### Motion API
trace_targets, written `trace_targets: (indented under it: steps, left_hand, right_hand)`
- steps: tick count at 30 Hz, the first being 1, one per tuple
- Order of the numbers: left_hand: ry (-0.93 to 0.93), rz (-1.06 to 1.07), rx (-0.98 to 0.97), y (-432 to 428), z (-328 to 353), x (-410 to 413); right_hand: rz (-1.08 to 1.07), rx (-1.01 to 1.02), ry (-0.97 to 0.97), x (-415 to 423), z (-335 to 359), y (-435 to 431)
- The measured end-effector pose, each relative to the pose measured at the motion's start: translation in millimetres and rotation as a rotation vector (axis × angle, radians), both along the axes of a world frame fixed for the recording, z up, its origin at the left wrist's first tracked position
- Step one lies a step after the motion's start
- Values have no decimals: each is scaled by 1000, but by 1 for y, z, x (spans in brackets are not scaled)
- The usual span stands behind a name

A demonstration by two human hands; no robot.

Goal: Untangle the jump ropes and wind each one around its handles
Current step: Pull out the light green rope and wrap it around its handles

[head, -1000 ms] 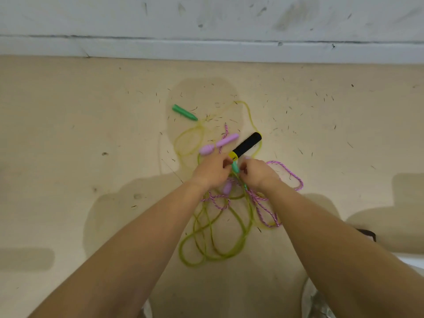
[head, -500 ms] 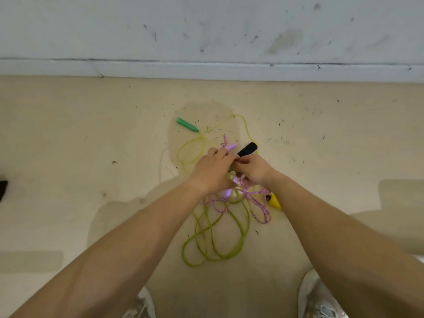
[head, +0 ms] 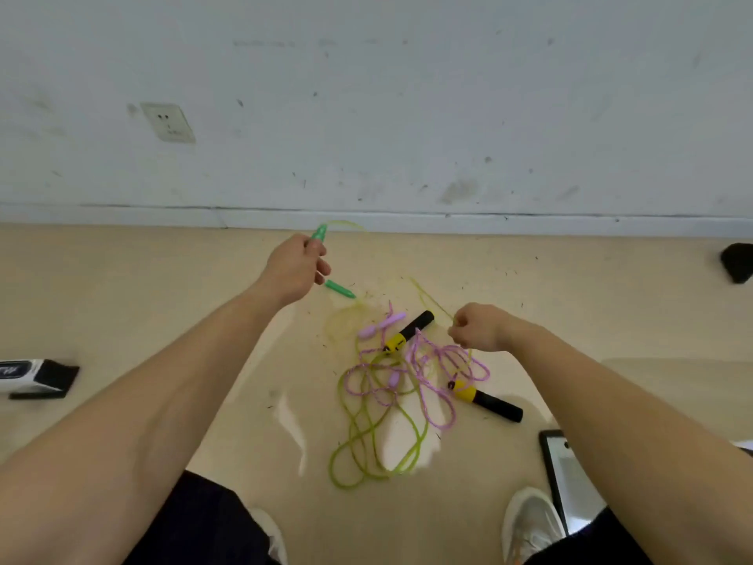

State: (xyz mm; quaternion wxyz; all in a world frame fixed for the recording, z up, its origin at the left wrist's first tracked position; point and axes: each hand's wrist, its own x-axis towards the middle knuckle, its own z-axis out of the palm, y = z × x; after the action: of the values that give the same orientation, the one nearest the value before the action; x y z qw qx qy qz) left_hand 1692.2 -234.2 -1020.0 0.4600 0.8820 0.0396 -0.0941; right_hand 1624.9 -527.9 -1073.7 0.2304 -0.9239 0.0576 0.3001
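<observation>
Left hand (head: pixel 295 265) raised, fingers curled round a green plastic handle (head: pixel 320 232); second green handle (head: pixel 340 289) lies on the beige floor (head: pixel 163 303) just below. Right hand (head: pixel 476 326) fingers pinch a thin pale yellow cord (head: pixel 431 298). Pink braided rope (head: pixel 440 373), lime-green rope loops (head: pixel 419 438), pink handles (head: pixel 381 325) and black-and-yellow handles (head: pixel 489 400) lie tangled on the floor between the arms

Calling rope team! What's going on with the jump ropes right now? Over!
Left hand grips green plastic handle, raised. Right hand pinches yellow-green cord. Pink braided rope tangled with it.
</observation>
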Motion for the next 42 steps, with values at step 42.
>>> trace_targets:
  steps: [42]
  left_hand:
    - [183, 330, -788, -30, 38, -44]
  right_hand:
    - [-197, 388, -17, -22, 19, 35]
